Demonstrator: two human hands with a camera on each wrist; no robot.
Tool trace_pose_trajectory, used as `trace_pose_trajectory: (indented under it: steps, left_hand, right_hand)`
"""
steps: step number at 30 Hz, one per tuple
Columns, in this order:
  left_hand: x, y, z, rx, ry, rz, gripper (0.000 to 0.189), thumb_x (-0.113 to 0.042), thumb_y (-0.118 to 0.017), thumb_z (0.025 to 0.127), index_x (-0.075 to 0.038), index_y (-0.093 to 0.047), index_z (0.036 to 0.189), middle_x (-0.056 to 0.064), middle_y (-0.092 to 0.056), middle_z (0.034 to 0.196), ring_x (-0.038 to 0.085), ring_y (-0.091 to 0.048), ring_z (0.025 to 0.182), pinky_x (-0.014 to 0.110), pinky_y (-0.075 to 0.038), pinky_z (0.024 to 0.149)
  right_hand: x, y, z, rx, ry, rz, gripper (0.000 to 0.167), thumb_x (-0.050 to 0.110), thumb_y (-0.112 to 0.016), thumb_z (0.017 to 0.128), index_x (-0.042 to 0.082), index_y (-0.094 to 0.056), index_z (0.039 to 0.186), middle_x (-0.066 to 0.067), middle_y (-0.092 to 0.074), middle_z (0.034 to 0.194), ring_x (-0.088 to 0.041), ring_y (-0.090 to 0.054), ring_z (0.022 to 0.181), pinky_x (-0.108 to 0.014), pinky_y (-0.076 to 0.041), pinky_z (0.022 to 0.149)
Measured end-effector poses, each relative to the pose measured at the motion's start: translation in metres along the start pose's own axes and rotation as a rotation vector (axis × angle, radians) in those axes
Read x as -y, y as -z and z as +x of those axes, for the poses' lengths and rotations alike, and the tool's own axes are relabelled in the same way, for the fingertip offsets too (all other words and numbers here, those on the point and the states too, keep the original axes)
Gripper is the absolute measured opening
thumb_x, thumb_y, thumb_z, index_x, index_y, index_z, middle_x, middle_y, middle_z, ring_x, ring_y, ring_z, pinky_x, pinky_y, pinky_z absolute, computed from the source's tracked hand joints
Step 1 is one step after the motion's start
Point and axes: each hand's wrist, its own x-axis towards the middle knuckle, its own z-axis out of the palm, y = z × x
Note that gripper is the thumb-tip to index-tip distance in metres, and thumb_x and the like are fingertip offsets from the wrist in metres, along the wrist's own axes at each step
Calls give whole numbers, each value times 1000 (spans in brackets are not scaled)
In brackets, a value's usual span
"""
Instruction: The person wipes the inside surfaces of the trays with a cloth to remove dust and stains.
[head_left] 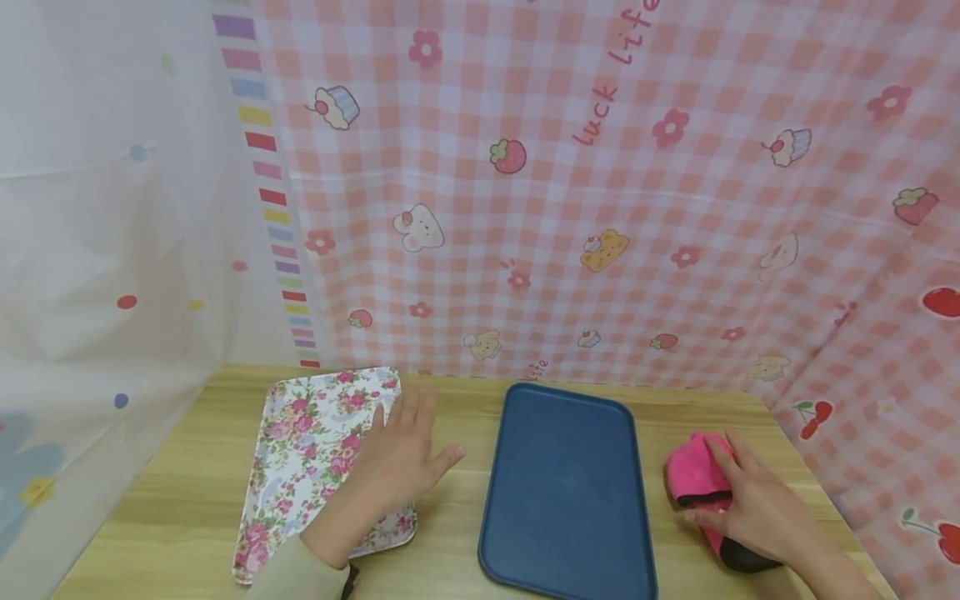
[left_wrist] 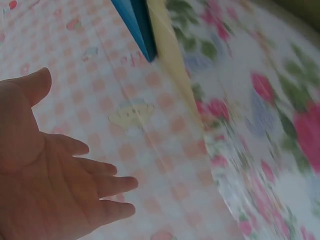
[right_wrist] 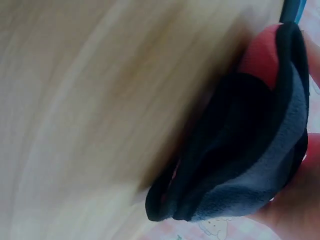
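A folded, soft pink fabric item with black trim [head_left: 699,473] sits on the table at the right. My right hand [head_left: 767,510] holds it from the right side, thumb and fingers around it. The right wrist view shows the item's black-edged, grey fleecy folds [right_wrist: 270,150] close up, with part of the hand [right_wrist: 295,200] behind them. My left hand [head_left: 397,462], fingers extended and thumb spread, is over the right side of a floral tray [head_left: 300,450] and holds nothing. In the left wrist view the palm of that hand [left_wrist: 55,185] shows beside the floral tray [left_wrist: 260,120].
A dark blue rectangular tray [head_left: 567,492] lies between the two hands on the wood-grain table [head_left: 180,475]. Pink checked cloth [head_left: 480,208] hangs behind the table and along its right side. White cloth [head_left: 135,225] hangs at the left.
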Motion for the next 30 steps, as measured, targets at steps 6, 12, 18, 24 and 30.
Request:
trace_pose_trajectory:
  steps: [6, 12, 18, 24, 30]
  left_hand:
    - [-18, -14, 9, 41, -13, -49, 86, -55, -56, 102, 2, -31, 161, 31, -31, 163, 49, -27, 152, 66, -18, 122]
    - [-36, -29, 17, 119, 13, -136, 83, -54, -56, 102, 0, -34, 161, 28, -37, 161, 49, -38, 146, 64, -30, 119]
    - [-55, -44, 24, 178, 65, -141, 81, -49, -62, 101, 1, -38, 159, 30, -46, 154, 50, -51, 135, 62, -44, 108]
    - [-64, -54, 27, 194, 140, -175, 74, -43, -66, 100, 5, -46, 153, 29, -53, 147, 46, -53, 133, 60, -47, 105]
    - [-67, -61, 37, 221, 200, -217, 64, -38, -68, 99, 10, -57, 140, 28, -61, 133, 45, -59, 123, 60, -50, 100]
  right_hand:
    - [-6, -6, 4, 90, -67, -9, 129, 73, -82, 70, -9, -32, 155, -44, -32, 150, -61, -59, 112, -69, -53, 80]
    - [-11, -10, 5, 114, -66, -28, 126, 73, -80, 71, -13, -36, 152, -44, -38, 147, -62, -55, 120, -70, -52, 82]
    - [-14, -9, 7, 139, -94, -105, 124, 80, -74, 73, -10, -40, 151, -43, -40, 144, -70, -47, 121, -79, -46, 77]
    - [-13, -9, 7, 206, -118, -54, 120, 74, -74, 78, -13, -35, 152, -49, -34, 145, -75, -41, 121, -78, -48, 80]
    - [-13, -11, 7, 189, -113, -69, 116, 73, -75, 78, -12, -40, 149, -47, -41, 140, -69, -49, 115, -75, -50, 79]
